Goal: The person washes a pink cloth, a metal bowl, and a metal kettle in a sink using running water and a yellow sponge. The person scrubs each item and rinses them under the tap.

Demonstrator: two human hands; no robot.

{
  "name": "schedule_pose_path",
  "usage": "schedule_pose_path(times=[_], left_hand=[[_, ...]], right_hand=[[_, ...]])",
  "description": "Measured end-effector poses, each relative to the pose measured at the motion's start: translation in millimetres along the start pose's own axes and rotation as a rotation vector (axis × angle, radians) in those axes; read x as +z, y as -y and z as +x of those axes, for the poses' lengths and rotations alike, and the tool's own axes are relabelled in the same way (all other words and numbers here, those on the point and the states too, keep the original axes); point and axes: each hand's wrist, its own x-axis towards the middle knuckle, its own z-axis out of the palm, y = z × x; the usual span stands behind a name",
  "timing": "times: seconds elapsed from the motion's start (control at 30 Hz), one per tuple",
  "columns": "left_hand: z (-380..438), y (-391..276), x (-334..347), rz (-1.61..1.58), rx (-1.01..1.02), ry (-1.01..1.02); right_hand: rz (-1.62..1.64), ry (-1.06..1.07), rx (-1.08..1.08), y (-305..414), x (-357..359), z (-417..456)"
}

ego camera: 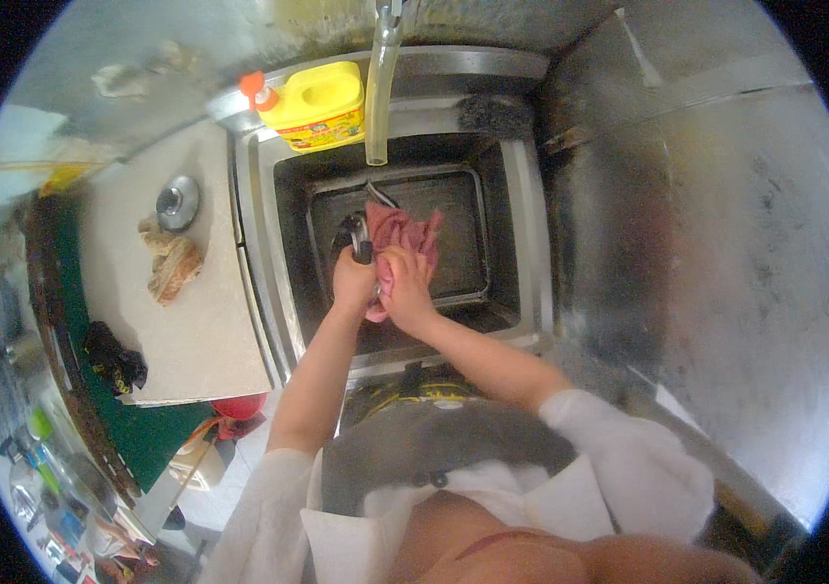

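Over the metal sink (451, 233), my left hand (356, 281) grips a dark handle with a metal part; it looks like a piece of cookware, its type not clear. Against it, my right hand (406, 288) presses a pink cloth (403, 230), which hangs loosely beyond my fingers. A curved metal piece (382, 194) shows just past the cloth. Much of the held item is hidden by the cloth and my hands. A clear hose (381, 109) hangs from above over the sink's far side.
A yellow pump bottle (319, 106) stands at the sink's far left rim, a dark scouring pad (495, 117) at the far right. On the pale board (217, 336) at left lie a metal lid (178, 204), a crumpled cloth (172, 266) and a black bag (115, 358). A metal wall rises at right.
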Motion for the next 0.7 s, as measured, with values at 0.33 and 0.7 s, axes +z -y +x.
schedule_pose_path(times=[0.33,0.7], left_hand=[[-5.9,17.6,-1.8,0.613,0.587,-0.001],[17.1,68.5,21.9,0.939,0.861,0.109]], right_hand=[[-0.550,0.649,0.092,-172.0,30.0,-22.2],[0.343,0.648,0.084,-249.1,3.7,137.5]])
